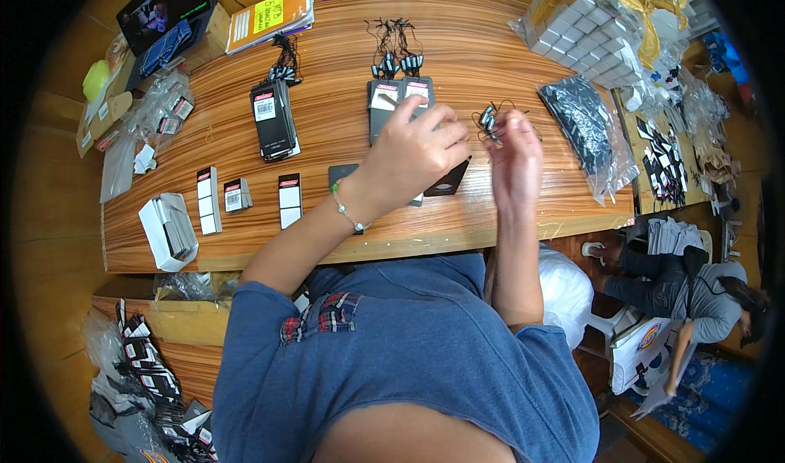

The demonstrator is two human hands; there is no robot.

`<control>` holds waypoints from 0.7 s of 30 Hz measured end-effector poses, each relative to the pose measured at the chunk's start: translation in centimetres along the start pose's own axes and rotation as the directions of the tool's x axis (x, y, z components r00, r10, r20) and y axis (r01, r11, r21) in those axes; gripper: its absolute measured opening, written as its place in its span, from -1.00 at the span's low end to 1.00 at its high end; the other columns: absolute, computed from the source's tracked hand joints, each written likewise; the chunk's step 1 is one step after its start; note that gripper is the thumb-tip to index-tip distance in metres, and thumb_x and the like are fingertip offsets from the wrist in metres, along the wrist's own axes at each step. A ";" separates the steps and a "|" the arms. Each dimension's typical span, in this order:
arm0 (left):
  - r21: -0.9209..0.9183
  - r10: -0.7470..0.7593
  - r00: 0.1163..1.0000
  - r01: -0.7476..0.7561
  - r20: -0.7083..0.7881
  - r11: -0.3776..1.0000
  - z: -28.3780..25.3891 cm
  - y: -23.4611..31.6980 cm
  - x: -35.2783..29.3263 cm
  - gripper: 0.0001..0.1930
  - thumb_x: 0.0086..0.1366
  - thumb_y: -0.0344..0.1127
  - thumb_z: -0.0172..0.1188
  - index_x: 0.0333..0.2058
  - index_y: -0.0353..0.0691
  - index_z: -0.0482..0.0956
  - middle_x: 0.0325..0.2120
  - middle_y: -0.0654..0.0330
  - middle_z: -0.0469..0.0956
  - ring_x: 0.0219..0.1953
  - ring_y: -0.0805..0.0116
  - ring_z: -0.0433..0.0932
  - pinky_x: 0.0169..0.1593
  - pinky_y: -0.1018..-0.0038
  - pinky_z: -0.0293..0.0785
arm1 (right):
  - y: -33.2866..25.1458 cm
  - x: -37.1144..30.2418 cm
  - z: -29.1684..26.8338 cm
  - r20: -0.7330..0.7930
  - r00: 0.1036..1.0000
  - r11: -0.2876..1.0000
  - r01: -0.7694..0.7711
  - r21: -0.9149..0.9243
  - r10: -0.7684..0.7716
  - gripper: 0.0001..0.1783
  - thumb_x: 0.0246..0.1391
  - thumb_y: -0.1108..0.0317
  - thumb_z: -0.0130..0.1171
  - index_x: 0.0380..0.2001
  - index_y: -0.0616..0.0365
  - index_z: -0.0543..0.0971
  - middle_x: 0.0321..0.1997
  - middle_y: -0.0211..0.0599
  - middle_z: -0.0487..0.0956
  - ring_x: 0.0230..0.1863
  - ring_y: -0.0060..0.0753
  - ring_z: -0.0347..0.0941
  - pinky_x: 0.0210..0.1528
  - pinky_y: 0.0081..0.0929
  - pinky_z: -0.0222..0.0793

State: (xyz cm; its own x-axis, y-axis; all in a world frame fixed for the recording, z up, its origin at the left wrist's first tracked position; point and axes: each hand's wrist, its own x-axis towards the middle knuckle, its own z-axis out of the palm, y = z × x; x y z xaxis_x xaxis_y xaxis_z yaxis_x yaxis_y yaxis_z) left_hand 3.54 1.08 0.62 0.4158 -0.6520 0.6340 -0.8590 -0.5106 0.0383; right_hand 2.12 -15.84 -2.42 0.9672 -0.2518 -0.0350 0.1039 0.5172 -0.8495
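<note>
Left hand is held over the middle of the table, fingers partly curled and loosely spread, not clenched. Its fingertips are seen over the lower ends of two dark hang tags lying side by side; actual contact with them cannot be told from this angle. A bead bracelet is worn on that wrist.

Right hand is raised just right of the left one, motion-blurred. Its fingertips are pinched together at a small bundle of black string loops with clips, which is probably gripped between thumb and fingers; the blur leaves that uncertain. The bundle is held just above the table, between the two tags and a clear bag of black items.

A flat dark card is partly covered by the left hand, near the table's front edge. More string loops are laid behind the two tags. A separate stack of tags is placed further left, well apart from both hands, with small label cards and a white box at the left front.
</note>
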 end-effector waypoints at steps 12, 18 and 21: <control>-0.367 -0.182 0.975 0.123 -0.130 0.922 1.4 -0.3 -1.8 -0.87 0.02 -0.43 0.15 -0.39 -0.24 0.53 -0.44 0.20 0.54 -0.39 0.29 0.51 -0.34 0.44 0.40 | -2.9 1.5 -1.0 0.624 0.779 0.861 -0.277 0.426 -0.057 -0.90 0.16 0.35 -0.07 -0.31 0.09 0.27 -0.49 -0.36 0.31 -0.54 -0.56 0.17 -0.45 -0.61 0.13; -0.842 -0.504 0.800 0.488 0.326 0.231 1.6 0.1 -2.0 -0.71 0.22 -0.23 0.08 -0.20 -0.34 0.46 -0.40 0.20 0.53 -0.32 0.45 0.49 -0.26 0.55 0.40 | -1.5 0.9 0.8 0.580 0.814 0.872 -0.260 0.414 -0.034 -0.89 0.17 0.34 -0.07 -0.28 0.10 0.29 -0.36 -0.25 0.38 -0.38 -0.45 0.32 -0.31 -0.55 0.26; -0.843 -0.385 0.783 0.538 0.488 0.024 1.9 -0.6 -2.4 -0.70 0.22 -0.27 0.11 -0.15 -0.36 0.41 -0.32 0.18 0.48 -0.22 0.55 0.43 -0.13 0.58 0.36 | -1.5 0.6 1.0 0.534 0.846 0.937 -0.185 0.296 -0.002 -0.89 0.18 0.33 -0.07 -0.29 0.10 0.29 -0.34 -0.23 0.40 -0.36 -0.40 0.39 -0.29 -0.50 0.35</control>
State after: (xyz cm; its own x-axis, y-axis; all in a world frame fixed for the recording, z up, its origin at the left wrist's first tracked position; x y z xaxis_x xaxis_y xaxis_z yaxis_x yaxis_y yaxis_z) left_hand 3.62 1.81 -2.40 0.8021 -0.5879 0.1046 -0.0491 0.1096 0.9928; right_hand 2.75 -15.94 -0.68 0.9415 0.2225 0.2532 -0.0124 0.7735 -0.6337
